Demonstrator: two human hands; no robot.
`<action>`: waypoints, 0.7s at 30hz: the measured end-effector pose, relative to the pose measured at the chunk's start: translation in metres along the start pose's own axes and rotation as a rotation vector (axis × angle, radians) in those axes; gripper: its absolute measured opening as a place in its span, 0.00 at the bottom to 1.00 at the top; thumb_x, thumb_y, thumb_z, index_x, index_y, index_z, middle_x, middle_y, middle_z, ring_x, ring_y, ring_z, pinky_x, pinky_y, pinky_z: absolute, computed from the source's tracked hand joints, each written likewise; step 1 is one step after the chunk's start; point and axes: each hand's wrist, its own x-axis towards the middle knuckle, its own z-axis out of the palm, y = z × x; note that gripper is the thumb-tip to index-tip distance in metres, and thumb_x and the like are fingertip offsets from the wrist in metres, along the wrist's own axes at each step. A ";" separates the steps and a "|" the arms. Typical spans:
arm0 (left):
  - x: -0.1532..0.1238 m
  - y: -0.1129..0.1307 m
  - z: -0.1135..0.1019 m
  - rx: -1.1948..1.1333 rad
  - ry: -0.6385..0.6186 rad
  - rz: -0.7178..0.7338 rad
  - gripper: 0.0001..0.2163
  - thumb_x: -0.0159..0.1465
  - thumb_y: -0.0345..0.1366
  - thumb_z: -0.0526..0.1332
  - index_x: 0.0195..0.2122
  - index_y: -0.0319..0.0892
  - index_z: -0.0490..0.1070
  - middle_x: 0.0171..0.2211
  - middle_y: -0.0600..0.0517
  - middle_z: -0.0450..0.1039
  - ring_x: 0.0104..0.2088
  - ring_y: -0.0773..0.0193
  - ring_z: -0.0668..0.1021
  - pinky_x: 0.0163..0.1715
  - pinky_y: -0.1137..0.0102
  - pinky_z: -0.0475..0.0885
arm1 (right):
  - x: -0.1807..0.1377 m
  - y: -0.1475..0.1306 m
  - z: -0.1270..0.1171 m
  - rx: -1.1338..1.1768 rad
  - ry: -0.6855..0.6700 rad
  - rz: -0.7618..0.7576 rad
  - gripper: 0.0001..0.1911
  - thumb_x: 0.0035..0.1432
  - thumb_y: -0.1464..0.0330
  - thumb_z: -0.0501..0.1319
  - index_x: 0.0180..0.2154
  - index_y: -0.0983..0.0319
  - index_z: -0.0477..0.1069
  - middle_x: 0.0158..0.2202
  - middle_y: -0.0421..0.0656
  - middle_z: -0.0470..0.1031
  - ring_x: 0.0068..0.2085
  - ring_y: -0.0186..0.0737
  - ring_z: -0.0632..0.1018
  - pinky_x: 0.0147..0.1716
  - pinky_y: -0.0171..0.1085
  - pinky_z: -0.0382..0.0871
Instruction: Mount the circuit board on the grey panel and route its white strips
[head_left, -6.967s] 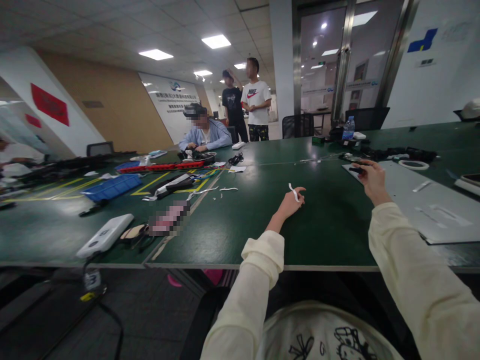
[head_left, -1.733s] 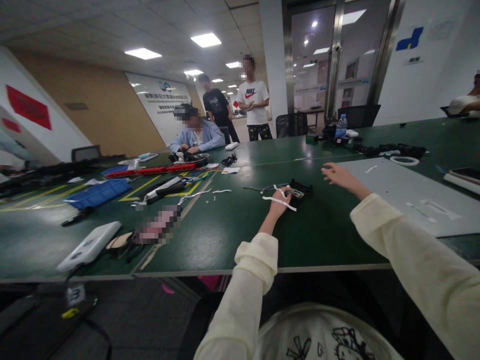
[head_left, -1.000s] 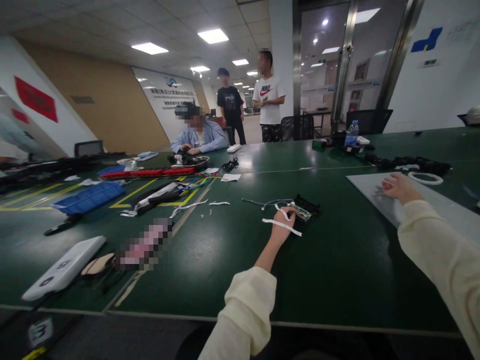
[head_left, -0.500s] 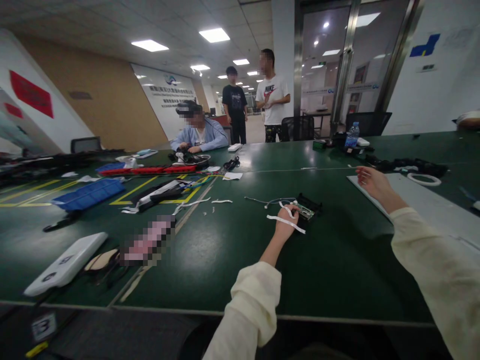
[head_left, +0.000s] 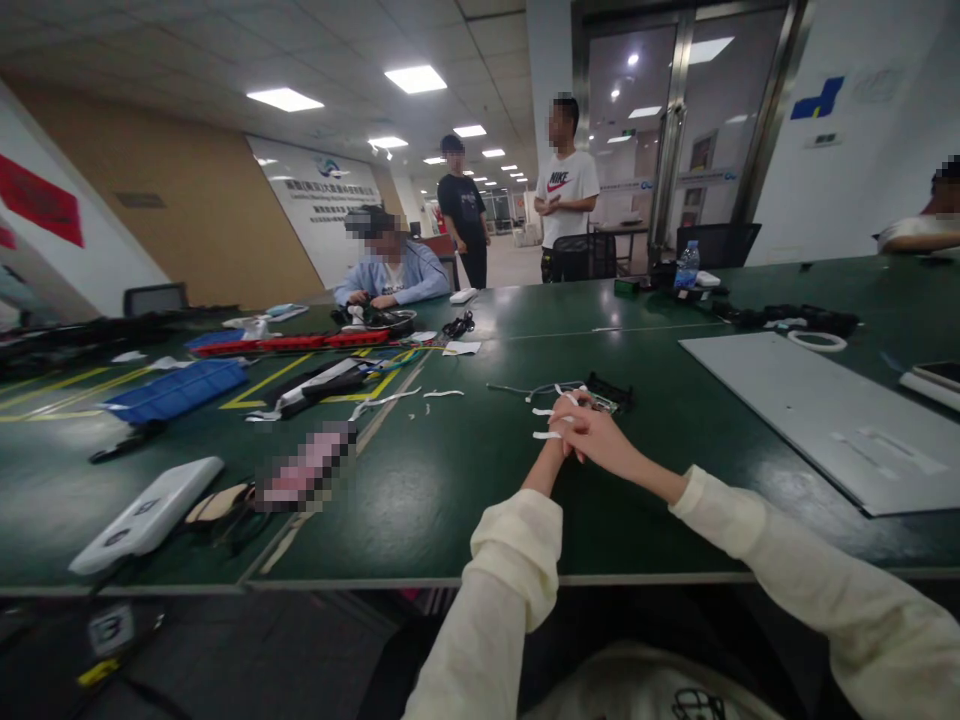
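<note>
Our left hand (head_left: 564, 408) is low over the green table (head_left: 450, 500), fingertips at the near side of a circuit board (head_left: 604, 403); can't tell if they grip it or just touch. White strips (head_left: 545, 435) lie across the back of that hand, ends sticking out to the left. Our right hand (head_left: 600, 437) lies over the left, hands in contact; can't tell whether its fingers pinch a strip.

Board is on the table just past our hands, right up against a black frame (head_left: 619, 395). Grey cable (head_left: 517, 389) runs out left of it.

Further left we've got a loose white strip (head_left: 444, 393) plus small scraps (head_left: 427, 409), then a blurred pink item (head_left: 307, 470), white device (head_left: 150, 512) and blue tray (head_left: 176, 395). To our right: flat grey panel (head_left: 757, 390), white ring (head_left: 817, 342) near its far edge. Water bottle (head_left: 687, 264) farther back. Across from us a seated person in light blue (head_left: 405, 270); two people stand behind.
</note>
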 end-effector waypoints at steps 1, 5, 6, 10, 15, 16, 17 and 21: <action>0.002 -0.001 0.000 -0.003 0.000 -0.003 0.11 0.65 0.37 0.58 0.46 0.40 0.71 0.45 0.47 0.73 0.46 0.56 0.74 0.46 0.59 0.71 | 0.000 0.003 0.001 -0.079 0.014 0.010 0.14 0.60 0.64 0.55 0.46 0.61 0.70 0.23 0.37 0.71 0.20 0.30 0.69 0.23 0.31 0.65; 0.009 -0.006 0.001 0.006 0.004 -0.015 0.09 0.60 0.27 0.57 0.38 0.41 0.75 0.39 0.48 0.75 0.45 0.52 0.74 0.47 0.60 0.71 | -0.003 0.005 0.003 -0.460 0.105 -0.013 0.18 0.62 0.64 0.54 0.53 0.59 0.68 0.24 0.39 0.73 0.24 0.35 0.74 0.27 0.32 0.66; 0.010 -0.007 0.001 0.013 0.006 -0.013 0.09 0.58 0.26 0.57 0.37 0.41 0.74 0.38 0.48 0.75 0.45 0.53 0.75 0.48 0.60 0.70 | -0.004 0.003 0.004 -0.569 0.132 -0.025 0.20 0.62 0.64 0.54 0.55 0.58 0.66 0.25 0.40 0.74 0.26 0.37 0.76 0.29 0.33 0.67; 0.010 -0.010 -0.001 0.057 0.016 -0.006 0.07 0.56 0.24 0.58 0.33 0.40 0.73 0.38 0.47 0.75 0.45 0.54 0.76 0.51 0.60 0.69 | -0.007 0.000 0.008 -0.895 0.180 -0.032 0.26 0.63 0.61 0.51 0.61 0.59 0.60 0.33 0.47 0.77 0.33 0.45 0.79 0.31 0.36 0.67; 0.012 -0.008 -0.006 0.096 0.014 -0.011 0.06 0.57 0.24 0.58 0.33 0.38 0.73 0.36 0.47 0.76 0.41 0.56 0.77 0.48 0.62 0.71 | -0.011 0.001 0.005 -0.931 0.145 -0.028 0.28 0.64 0.57 0.51 0.62 0.61 0.57 0.35 0.48 0.77 0.33 0.45 0.79 0.30 0.36 0.67; 0.013 -0.007 -0.006 0.105 0.016 -0.017 0.06 0.57 0.24 0.58 0.33 0.37 0.73 0.35 0.47 0.76 0.40 0.56 0.77 0.46 0.62 0.72 | -0.012 0.001 0.002 -0.916 0.152 -0.038 0.29 0.64 0.56 0.51 0.62 0.61 0.57 0.34 0.47 0.77 0.33 0.44 0.79 0.30 0.36 0.67; 0.012 -0.007 -0.006 0.113 0.020 -0.022 0.06 0.57 0.24 0.58 0.33 0.37 0.74 0.35 0.48 0.76 0.39 0.57 0.77 0.45 0.62 0.72 | -0.013 0.001 -0.003 -0.898 0.165 -0.047 0.29 0.64 0.56 0.51 0.62 0.60 0.57 0.33 0.46 0.77 0.32 0.43 0.79 0.30 0.35 0.67; 0.008 -0.003 -0.007 0.151 0.057 -0.034 0.07 0.58 0.26 0.60 0.37 0.37 0.74 0.37 0.48 0.77 0.40 0.59 0.78 0.45 0.63 0.72 | -0.010 0.005 -0.038 -0.842 0.315 -0.011 0.28 0.66 0.54 0.47 0.62 0.59 0.56 0.28 0.42 0.76 0.28 0.40 0.77 0.29 0.34 0.66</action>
